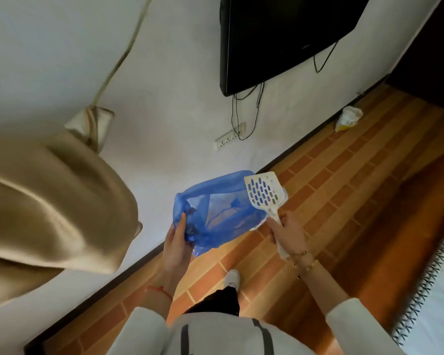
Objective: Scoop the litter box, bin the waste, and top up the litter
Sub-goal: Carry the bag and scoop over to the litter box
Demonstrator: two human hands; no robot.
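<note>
Indoors, standing on a brown brick-pattern tiled floor (344, 201), I hold one translucent blue plastic bag (213, 213) and one white slotted plastic litter scoop (265, 194) in front of me. My left hand (176, 242) grips the near edge of the bag, fingers curled over its bunched rim, keeping the mouth spread. My right hand (289, 233) is closed round the scoop's handle, together with a scrap of white paper or plastic that I cannot identify; the scoop's blade sits at the bag's far right edge, tilted over the opening. A few small dark lumps show through the blue film near my left fingers. One red string circles my left wrist; several thin beaded bracelets circle my right.

Around me: one black flat-screen television (280, 39) mounted on the white wall (164, 111), with black cables hanging down to one white power strip (228, 138) fixed lower on the wall. One small white-and-yellow plastic bag (347, 119) lies on the floor by the skirting, well apart from me. A beige curtain (49, 213) bulges in at the left, covering part of the wall. One white shoe (232, 276) shows below the bag, and a fringed white cloth edge (431, 290) runs along the right. No litter box is in view.
</note>
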